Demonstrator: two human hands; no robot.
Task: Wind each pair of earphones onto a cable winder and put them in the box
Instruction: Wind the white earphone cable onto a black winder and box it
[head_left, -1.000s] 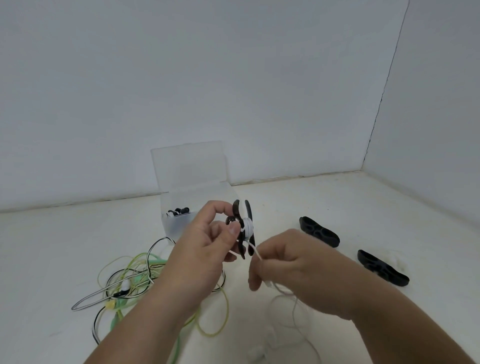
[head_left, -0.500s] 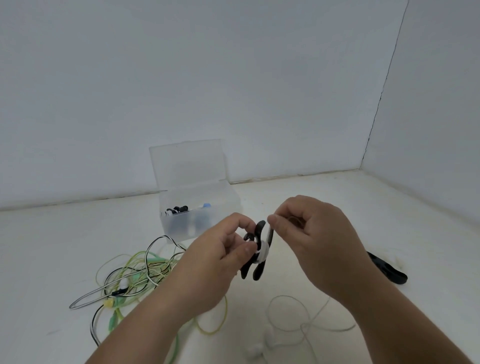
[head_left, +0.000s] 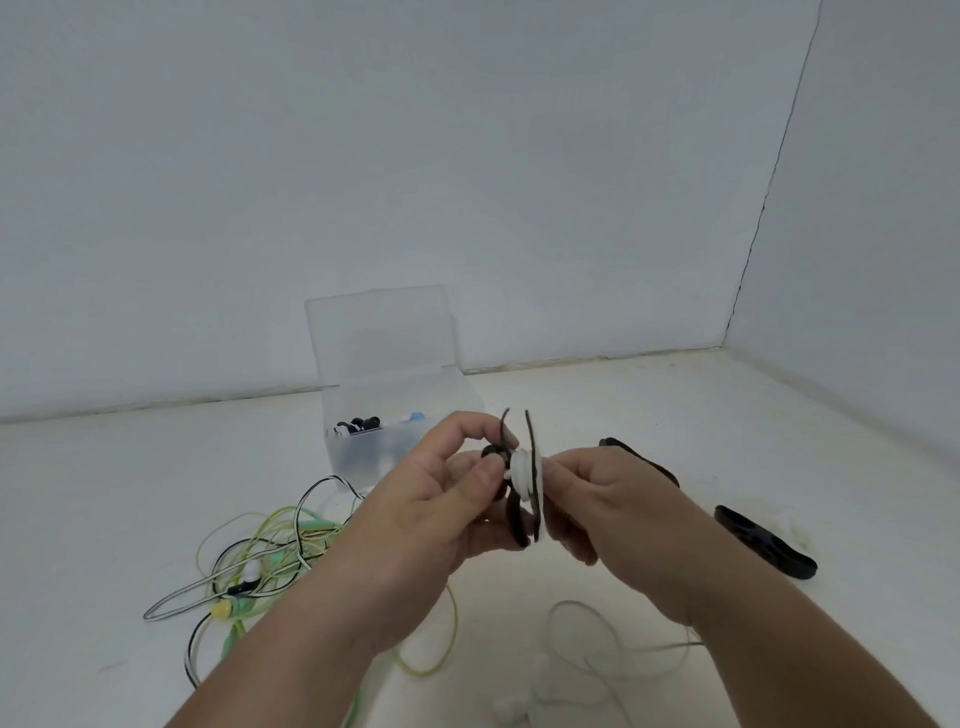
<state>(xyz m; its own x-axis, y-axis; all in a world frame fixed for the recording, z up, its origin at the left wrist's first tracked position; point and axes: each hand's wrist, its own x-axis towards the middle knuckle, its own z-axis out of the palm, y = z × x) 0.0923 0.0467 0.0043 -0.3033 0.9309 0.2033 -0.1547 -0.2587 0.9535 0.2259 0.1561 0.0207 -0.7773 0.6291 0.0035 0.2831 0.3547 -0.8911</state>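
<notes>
Grips the black cable winder (head_left: 519, 525) in the left hand (head_left: 441, 499), thumb and forefinger curled round the near flange, the other fingers folded beneath. Holds it upright and edge-on to the camera, raised above the table (head_left: 675, 405), in front of the box and nearer the camera.

Pinches the white cable (head_left: 521, 467) with the right hand (head_left: 608, 509), fingers curled, tips pressed close against the far flange. Hard to tell exactly where cable ends and flange begins under those fingertips. Shows several white turns packed round the winder's core between the two flanges. Leaves the rest of that cable in slack loops on the table below the right forearm, with pale earbuds blurred at the bottom edge.

Behind the hands, slightly to the left, finds the clear plastic box (head_left: 400, 415) with its lid (head_left: 382, 332) standing open against the wall (head_left: 467, 156). Holds dark and white wound bundles and a bit of blue inside, too small to sort out.

Left of the hands, spreads a tangle of earphones (head_left: 270, 551) across the table: green, yellow and black-and-white striped leads, loops overlapping.

To the right, lays two spare winders (head_left: 763, 543), black and flat on the table, one in the open, the other half hidden behind the right hand.
</notes>
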